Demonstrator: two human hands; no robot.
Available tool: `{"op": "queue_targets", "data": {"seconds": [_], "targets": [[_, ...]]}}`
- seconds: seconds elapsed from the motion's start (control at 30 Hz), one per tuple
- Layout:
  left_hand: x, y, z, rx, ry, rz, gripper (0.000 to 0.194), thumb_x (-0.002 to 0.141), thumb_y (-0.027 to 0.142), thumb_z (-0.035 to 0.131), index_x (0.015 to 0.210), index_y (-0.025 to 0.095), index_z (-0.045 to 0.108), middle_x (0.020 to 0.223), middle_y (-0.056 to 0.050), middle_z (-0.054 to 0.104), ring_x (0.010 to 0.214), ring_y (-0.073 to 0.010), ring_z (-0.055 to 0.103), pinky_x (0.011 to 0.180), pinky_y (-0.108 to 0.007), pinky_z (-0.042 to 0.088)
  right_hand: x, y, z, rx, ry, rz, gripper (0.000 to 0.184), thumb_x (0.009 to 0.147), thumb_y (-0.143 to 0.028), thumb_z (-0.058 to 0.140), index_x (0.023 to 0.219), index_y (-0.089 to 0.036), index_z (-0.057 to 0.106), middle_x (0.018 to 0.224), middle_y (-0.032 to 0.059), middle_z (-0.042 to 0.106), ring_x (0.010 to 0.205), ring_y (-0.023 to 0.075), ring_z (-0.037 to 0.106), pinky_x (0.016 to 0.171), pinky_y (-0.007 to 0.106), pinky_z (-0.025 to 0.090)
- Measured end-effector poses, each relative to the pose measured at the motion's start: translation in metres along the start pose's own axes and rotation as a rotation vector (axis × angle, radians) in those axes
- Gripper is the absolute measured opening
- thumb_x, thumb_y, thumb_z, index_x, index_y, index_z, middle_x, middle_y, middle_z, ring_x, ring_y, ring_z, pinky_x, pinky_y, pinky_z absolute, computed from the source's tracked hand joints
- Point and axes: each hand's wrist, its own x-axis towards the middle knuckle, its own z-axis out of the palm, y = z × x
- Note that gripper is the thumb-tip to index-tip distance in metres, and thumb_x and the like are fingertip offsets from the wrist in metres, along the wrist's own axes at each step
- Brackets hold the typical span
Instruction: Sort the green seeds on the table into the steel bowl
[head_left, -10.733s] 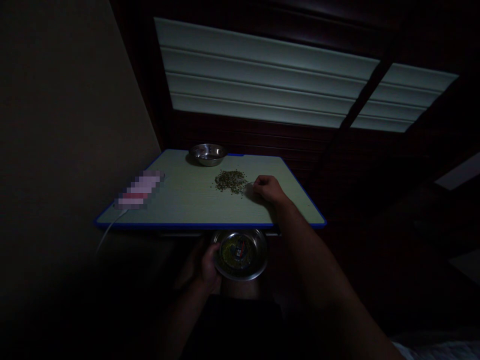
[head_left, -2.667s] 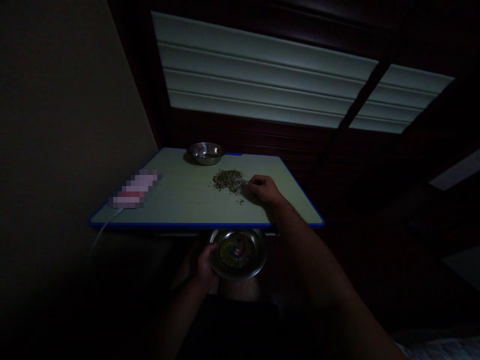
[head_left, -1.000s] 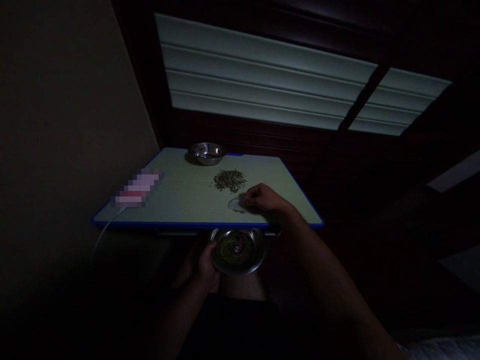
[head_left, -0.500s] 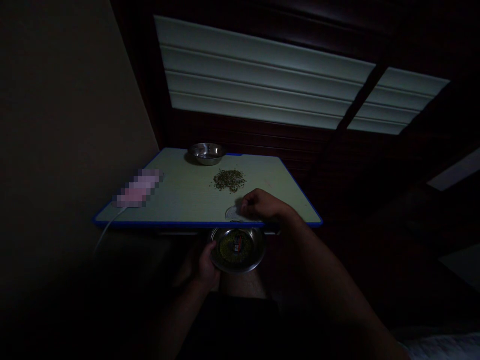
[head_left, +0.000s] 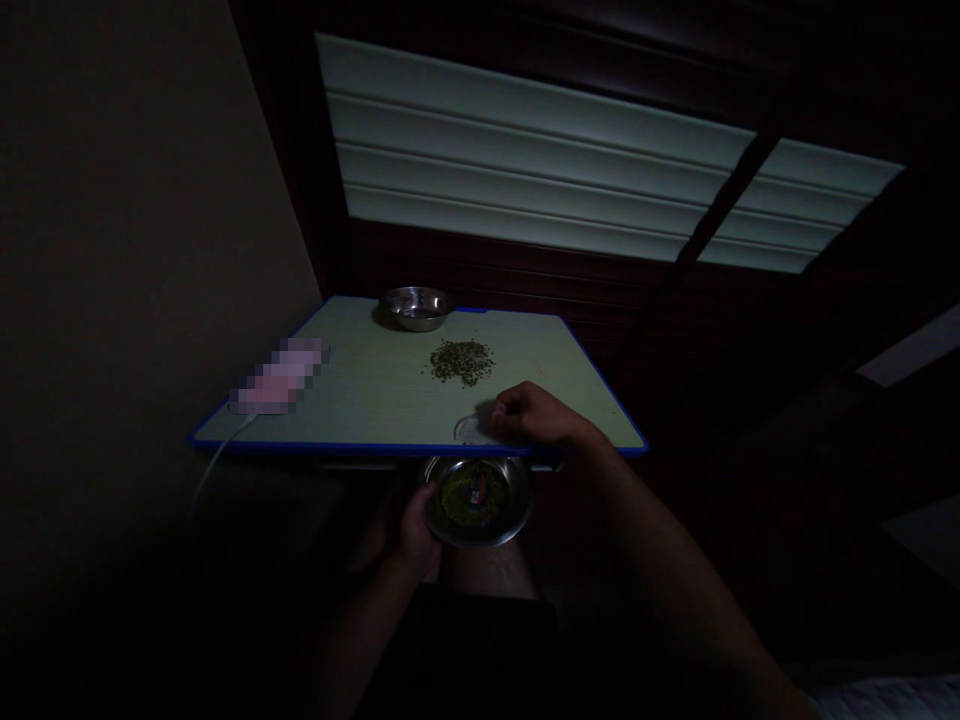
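Note:
My left hand point(head_left: 418, 532) grips the left rim of a shiny metal bowl point(head_left: 508, 528), held just below the table's front edge. Small green grains lie inside the bowl, around a dark middle with a red and white mark. Over the front of the tabletop, my right hand point(head_left: 531, 412) is closed with its fingers curled; whatever is in them, if anything, is hidden. Beside its fingertips lies a pale, rounded, flat shape point(head_left: 471, 430) that I cannot identify. A loose pile of small greenish-brown grains point(head_left: 461, 361) is spread beyond the right hand.
The light tabletop point(head_left: 360, 400) has a blue edge. A second metal bowl point(head_left: 418, 310) stands at its back. On the left lies a blurred pink object point(head_left: 279, 378) with a white cable point(head_left: 217, 462). Behind is a dark wooden panel with pale slats point(head_left: 517, 150).
The view has shifted very slightly. My right hand stays in nearly the same place, fingers still curled, and my left hand keeps hold of the bowl.

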Motion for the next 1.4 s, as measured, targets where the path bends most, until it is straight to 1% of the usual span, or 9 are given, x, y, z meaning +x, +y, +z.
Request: {"op": "queue_targets", "data": {"seconds": [0.17, 0.3, 0.5, 0.63, 0.8, 0.93, 1.13, 1.3, 1.4], "targets": [[0.000, 0.001, -0.002, 0.006, -0.019, -0.001, 0.022, 0.074, 0.028, 0.061, 0.083, 0.015, 0.075, 0.085, -0.011, 0.079, 0.103, -0.0311, 0.070, 0.092, -0.041, 0.054, -0.001, 0.006, -0.007, -0.087, 0.044, 0.014, 0.014, 0.065, -0.029, 0.065, 0.064, -0.015, 0.062, 0.056, -0.0015, 0.056, 0.053, 0.0102, 0.045, 0.053, 0.025, 0.035], [0.000, 0.001, -0.001, 0.004, -0.007, -0.004, 0.021, 0.074, 0.028, 0.060, 0.081, 0.015, 0.075, 0.082, -0.010, 0.078, 0.099, -0.0303, 0.071, 0.093, -0.041, 0.054, 0.001, 0.005, -0.006, -0.159, 0.001, 0.019, 0.013, 0.066, -0.028, 0.064, 0.065, -0.015, 0.064, 0.056, -0.0016, 0.056, 0.053, 0.0103, 0.046, 0.053, 0.025, 0.034], [0.002, 0.001, -0.002, 0.005, -0.012, 0.007, 0.021, 0.072, 0.028, 0.061, 0.082, 0.016, 0.075, 0.083, -0.009, 0.079, 0.095, -0.0303, 0.072, 0.091, -0.042, 0.055, 0.004, 0.000, 0.001, -0.114, -0.039, -0.009, 0.014, 0.067, -0.029, 0.063, 0.067, -0.015, 0.063, 0.058, -0.0024, 0.054, 0.054, 0.0092, 0.044, 0.056, 0.024, 0.035], [0.002, 0.000, -0.003, 0.002, -0.019, 0.001, 0.023, 0.073, 0.028, 0.061, 0.084, 0.015, 0.075, 0.084, -0.011, 0.078, 0.099, -0.0317, 0.071, 0.092, -0.042, 0.055, 0.001, 0.008, -0.008, -0.067, -0.026, 0.007, 0.018, 0.067, -0.033, 0.064, 0.068, -0.015, 0.062, 0.059, -0.0023, 0.054, 0.054, 0.0095, 0.044, 0.054, 0.025, 0.034], [0.001, 0.000, -0.003, -0.002, -0.007, 0.000, 0.021, 0.072, 0.028, 0.062, 0.082, 0.015, 0.075, 0.082, -0.010, 0.078, 0.098, -0.0315, 0.071, 0.092, -0.042, 0.055, -0.002, 0.014, -0.020, -0.130, -0.045, 0.045, 0.018, 0.066, -0.034, 0.063, 0.065, -0.015, 0.061, 0.056, -0.0027, 0.053, 0.051, 0.0094, 0.043, 0.052, 0.025, 0.033], [0.002, 0.000, -0.003, 0.000, -0.015, -0.003, 0.022, 0.072, 0.029, 0.062, 0.082, 0.014, 0.075, 0.084, -0.012, 0.078, 0.101, -0.0325, 0.070, 0.093, -0.042, 0.054, 0.002, 0.007, -0.016, -0.161, -0.078, 0.052, 0.015, 0.064, -0.030, 0.063, 0.061, -0.015, 0.060, 0.053, -0.0030, 0.051, 0.050, 0.0087, 0.042, 0.052, 0.025, 0.032], [0.002, -0.001, -0.001, 0.010, 0.027, -0.003, 0.022, 0.072, 0.030, 0.061, 0.083, 0.017, 0.074, 0.084, -0.011, 0.078, 0.106, -0.0343, 0.069, 0.095, -0.047, 0.053, 0.003, 0.000, -0.008, -0.083, -0.091, 0.035, 0.014, 0.063, -0.028, 0.062, 0.059, -0.016, 0.058, 0.050, -0.0030, 0.050, 0.049, 0.0091, 0.041, 0.053, 0.026, 0.032], [0.005, -0.004, -0.006, -0.019, -0.034, 0.027, 0.025, 0.069, 0.032, 0.063, 0.085, 0.016, 0.074, 0.086, -0.011, 0.078, 0.105, -0.0339, 0.069, 0.095, -0.046, 0.052, 0.002, 0.001, -0.007, -0.073, -0.095, 0.009, 0.014, 0.065, -0.029, 0.063, 0.064, -0.016, 0.060, 0.054, -0.0026, 0.053, 0.052, 0.0092, 0.043, 0.054, 0.025, 0.034], [0.009, -0.006, -0.009, -0.015, -0.040, 0.038, 0.025, 0.068, 0.032, 0.065, 0.084, 0.016, 0.074, 0.085, -0.010, 0.078, 0.103, -0.0336, 0.069, 0.094, -0.045, 0.052, 0.003, 0.003, -0.007, -0.077, -0.098, 0.006, 0.015, 0.065, -0.030, 0.062, 0.065, -0.015, 0.061, 0.056, -0.0024, 0.053, 0.053, 0.0092, 0.043, 0.054, 0.025, 0.034]]}}
